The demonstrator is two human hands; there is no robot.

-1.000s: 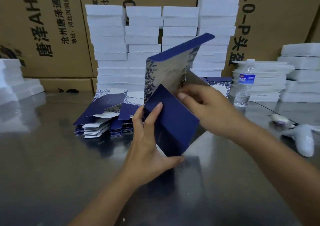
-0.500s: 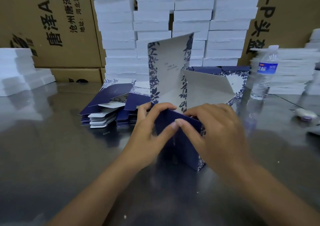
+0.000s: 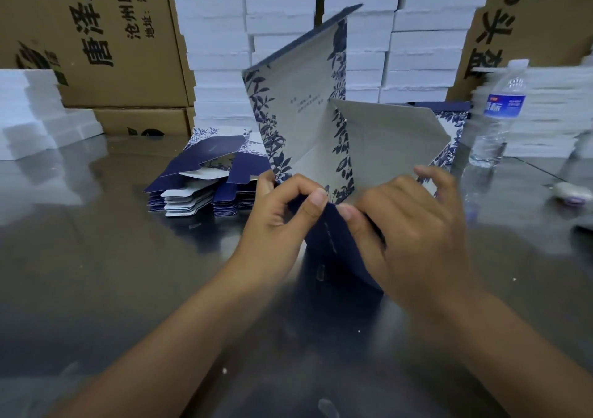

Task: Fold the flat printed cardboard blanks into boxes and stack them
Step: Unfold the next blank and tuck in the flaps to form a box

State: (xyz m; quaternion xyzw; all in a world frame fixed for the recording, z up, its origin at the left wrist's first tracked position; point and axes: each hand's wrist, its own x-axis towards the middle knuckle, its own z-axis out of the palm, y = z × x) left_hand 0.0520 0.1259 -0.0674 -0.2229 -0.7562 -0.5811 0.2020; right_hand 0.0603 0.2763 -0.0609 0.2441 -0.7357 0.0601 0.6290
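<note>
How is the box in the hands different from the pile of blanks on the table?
The box stands upright with its panels opened out; the blanks lie flat in a pile on the table. The left hand and right hand grip the box; nothing touches the blanks. The box is one piece; the blanks are many. Both have navy faces and a blue leaf print.

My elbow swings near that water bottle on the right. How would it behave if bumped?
The water bottle stands tall and narrow, so it would probably tip easily. On the shiny table it might slide instead. Once down, its round body would likely roll.
</note>
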